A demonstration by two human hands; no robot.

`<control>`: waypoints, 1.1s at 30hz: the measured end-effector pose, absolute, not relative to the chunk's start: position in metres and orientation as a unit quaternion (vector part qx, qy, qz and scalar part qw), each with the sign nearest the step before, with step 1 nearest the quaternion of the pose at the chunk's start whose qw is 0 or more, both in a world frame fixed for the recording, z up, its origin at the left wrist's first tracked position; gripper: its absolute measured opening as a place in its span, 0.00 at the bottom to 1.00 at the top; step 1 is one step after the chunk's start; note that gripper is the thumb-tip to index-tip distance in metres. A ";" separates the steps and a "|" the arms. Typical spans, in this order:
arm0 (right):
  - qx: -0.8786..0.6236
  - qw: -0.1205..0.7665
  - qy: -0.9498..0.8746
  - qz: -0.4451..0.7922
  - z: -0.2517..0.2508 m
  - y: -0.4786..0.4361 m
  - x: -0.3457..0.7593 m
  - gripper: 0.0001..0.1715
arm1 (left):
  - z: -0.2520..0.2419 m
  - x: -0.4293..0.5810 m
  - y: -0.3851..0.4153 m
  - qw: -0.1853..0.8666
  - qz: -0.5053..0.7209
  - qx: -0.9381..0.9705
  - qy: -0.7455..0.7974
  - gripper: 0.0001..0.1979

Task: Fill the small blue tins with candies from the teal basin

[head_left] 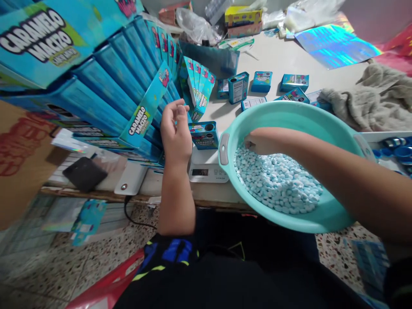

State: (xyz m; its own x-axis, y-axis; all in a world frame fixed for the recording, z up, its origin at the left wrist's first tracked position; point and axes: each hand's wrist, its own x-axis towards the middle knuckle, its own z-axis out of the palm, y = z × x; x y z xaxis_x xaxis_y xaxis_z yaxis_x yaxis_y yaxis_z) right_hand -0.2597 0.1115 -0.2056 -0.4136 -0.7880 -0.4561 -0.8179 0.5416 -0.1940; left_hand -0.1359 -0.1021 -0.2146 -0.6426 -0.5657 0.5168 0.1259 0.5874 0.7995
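My left hand [175, 131] is raised beside a small blue candy box [203, 134] that stands on a white scale [206, 168]; its fingers are curled loosely and pinched together, and I cannot make out anything in them. My right hand [259, 141] reaches into a teal basin [225, 148] and rests on a heap of pale blue candy tablets [277, 178], fingers bent down into them. The basin sits at the table's front edge, partly over my lap.
Stacks of blue "Caramelo Macizo" cartons [106, 81] fill the left side. Several small filled boxes [261, 81] stand farther back on the white table [277, 56]. A grey cloth [373, 103] lies at right, holographic sheets [334, 43] behind it. A black device [84, 173] lies at left.
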 end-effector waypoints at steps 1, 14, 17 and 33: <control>-0.476 0.260 0.839 0.042 -0.204 0.111 -0.259 0.14 | -0.215 -0.136 -0.102 0.407 -0.428 0.135 -0.796 0.27; -0.461 0.264 0.847 0.009 -0.217 0.100 -0.256 0.05 | -0.212 -0.127 -0.084 0.272 -0.246 0.116 -0.923 0.27; -0.464 0.250 0.850 -0.010 -0.220 0.098 -0.254 0.04 | -0.213 -0.124 -0.079 0.235 -0.227 0.149 -0.933 0.27; -0.493 0.246 0.833 -0.046 -0.220 0.099 -0.252 0.14 | -0.072 -0.047 -0.047 0.515 0.050 -0.008 -0.856 0.14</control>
